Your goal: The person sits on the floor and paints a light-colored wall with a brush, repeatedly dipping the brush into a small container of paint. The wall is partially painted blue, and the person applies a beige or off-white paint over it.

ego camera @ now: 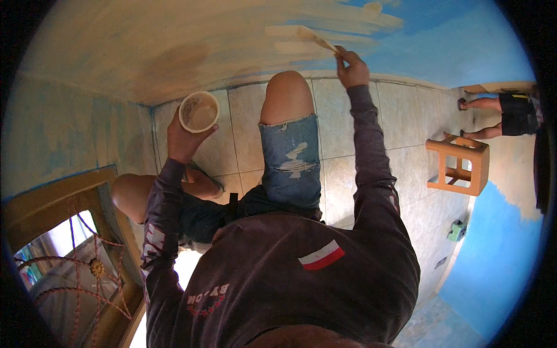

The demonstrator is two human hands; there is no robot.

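Observation:
In my left hand is a round plastic tub, tilted so that its inside shows, with pale beige paint in it. My right hand grips a paintbrush by its handle. The bristle end lies at the wall, over pale, wet-looking strokes; whether it touches the wall cannot be told. Beige paint covers the wall's left part in streaks, and blue shows at the right. Between my hands, my bent knee in torn denim is close to the foot of the wall.
An orange plastic stool stands on the tiled floor at the right. Beyond it are another person's legs. A small green object lies by the far blue wall. A wooden frame with braided cords is at the lower left.

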